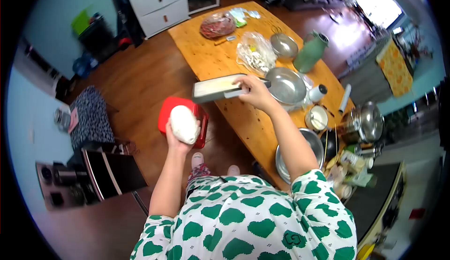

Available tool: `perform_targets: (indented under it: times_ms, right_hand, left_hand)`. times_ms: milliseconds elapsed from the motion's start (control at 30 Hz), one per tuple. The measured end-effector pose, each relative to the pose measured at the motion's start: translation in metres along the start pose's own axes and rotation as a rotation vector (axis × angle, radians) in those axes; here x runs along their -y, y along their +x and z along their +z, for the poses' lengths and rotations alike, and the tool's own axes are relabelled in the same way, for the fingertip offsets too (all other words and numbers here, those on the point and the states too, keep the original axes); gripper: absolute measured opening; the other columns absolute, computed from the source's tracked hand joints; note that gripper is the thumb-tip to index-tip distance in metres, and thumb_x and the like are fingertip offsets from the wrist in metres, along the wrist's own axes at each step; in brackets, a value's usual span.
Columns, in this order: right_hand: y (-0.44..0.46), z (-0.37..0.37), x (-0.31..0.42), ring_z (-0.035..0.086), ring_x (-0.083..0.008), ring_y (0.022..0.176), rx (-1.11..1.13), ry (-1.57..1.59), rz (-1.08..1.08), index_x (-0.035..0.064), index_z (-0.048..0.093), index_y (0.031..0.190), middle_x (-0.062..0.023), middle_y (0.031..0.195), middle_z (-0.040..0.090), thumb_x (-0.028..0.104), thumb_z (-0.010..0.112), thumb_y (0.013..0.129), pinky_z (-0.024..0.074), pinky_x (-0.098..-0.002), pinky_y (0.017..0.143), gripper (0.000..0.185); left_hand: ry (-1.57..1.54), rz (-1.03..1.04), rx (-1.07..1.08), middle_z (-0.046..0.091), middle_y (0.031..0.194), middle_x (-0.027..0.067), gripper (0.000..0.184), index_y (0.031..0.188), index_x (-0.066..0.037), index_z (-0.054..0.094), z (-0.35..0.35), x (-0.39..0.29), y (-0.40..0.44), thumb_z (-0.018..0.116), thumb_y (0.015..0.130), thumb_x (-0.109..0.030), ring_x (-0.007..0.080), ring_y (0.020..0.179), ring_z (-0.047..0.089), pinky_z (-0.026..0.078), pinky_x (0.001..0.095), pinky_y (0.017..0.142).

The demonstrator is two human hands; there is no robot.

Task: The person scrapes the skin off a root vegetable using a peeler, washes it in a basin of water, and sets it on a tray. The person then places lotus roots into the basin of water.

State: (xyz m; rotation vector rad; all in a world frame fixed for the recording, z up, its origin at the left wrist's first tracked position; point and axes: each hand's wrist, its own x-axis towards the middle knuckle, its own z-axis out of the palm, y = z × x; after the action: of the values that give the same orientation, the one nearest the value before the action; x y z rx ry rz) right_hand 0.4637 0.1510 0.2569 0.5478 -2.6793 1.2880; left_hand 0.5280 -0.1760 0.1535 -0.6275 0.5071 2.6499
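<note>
Head camera view: a person in a white top with green hearts (248,213) stood at a wooden table (239,122), both hands occupied. Cupped in the left hand (175,143), a smooth white lump (183,123) hung off the side of the table, above a red plastic piece (167,107) on the floor (126,79), fingers curled around its lower end. Across from it, the right hand (253,92) gripped a long grey pan (206,97) by one end, its fingers closed on the rim, the pan tilted over the table's edge. A pale layer showed inside the pan; whether it was a lining or food could not be told.

By appearances, the work was midway: the lump looked already rounded and had been picked up, while lump and pan remained apart, neither yet set down. Beyond the pan sat a clear bag (255,51) of white pieces, a wide steel bowl (287,87) and a green pitcher (311,54). Nearer the person stood a cup (317,118) with pale contents and a larger metal bowl (281,164), partly hidden by the right forearm.
</note>
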Motion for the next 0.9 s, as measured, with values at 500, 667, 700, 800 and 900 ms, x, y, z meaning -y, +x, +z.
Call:
perform_targets:
  times_ms: [500,667,700,800,900]
  right_hand:
    - [-0.155,0.071,-0.125,0.060,-0.0287,0.116,0.053,-0.882,0.350,0.0091,0.064,0.106,-0.0106,0.101,0.071,0.013,0.056,0.091,0.0426,-0.0422,0.111,0.018]
    - [-0.162,0.082,-0.171,0.057,-0.0251,0.124,0.226,-0.961,0.411,0.0109,0.064,0.109,-0.0062,0.101,0.074,0.017,0.057,0.091,0.0302,-0.0422,0.122,0.020]
    - [-0.162,0.086,-0.173,0.056,-0.0253,0.125,0.235,-0.962,0.422,0.0108,0.064,0.109,-0.0056,0.101,0.074,0.018,0.056,0.091,0.0299,-0.0423,0.122,0.020]
    - [-0.165,0.096,-0.172,0.055,-0.0259,0.127,0.244,-0.949,0.520,0.0104,0.065,0.108,-0.0057,0.102,0.073,0.018,0.056,0.092,0.0294,-0.0433,0.121,0.020]
    - [-0.171,0.110,-0.160,0.056,-0.0283,0.126,0.147,-0.875,0.693,0.0107,0.067,0.111,-0.0088,0.113,0.070,0.020,0.069,0.085,0.0297,-0.0458,0.119,0.028]
  left_hand:
    - [0.317,-0.521,0.179,0.062,0.141,0.0155,0.063,0.148,-0.008,0.050,0.047,-0.057,0.160,0.041,0.106,-0.054,0.0363,0.121,0.064,0.054,0.0531,0.102]
    - [0.445,-0.571,0.021,0.065,0.137,0.0159,0.061,0.142,-0.007,0.056,0.034,-0.016,0.195,0.049,0.103,-0.054,0.0360,0.120,0.065,0.053,0.0525,0.104]
    - [0.484,-0.553,-0.001,0.064,0.138,0.0149,0.061,0.143,-0.008,0.056,0.040,-0.006,0.195,0.050,0.103,-0.054,0.0339,0.122,0.064,0.052,0.0503,0.106]
    - [0.553,-0.617,0.001,0.063,0.141,0.0126,0.061,0.146,-0.009,0.053,0.046,0.015,0.199,0.053,0.103,-0.053,0.0319,0.125,0.063,0.051,0.0492,0.107]
    - [0.617,-0.643,0.030,0.062,0.142,0.0128,0.062,0.148,-0.007,0.050,0.040,0.047,0.223,0.059,0.102,-0.048,0.0312,0.127,0.061,0.051,0.0482,0.107]
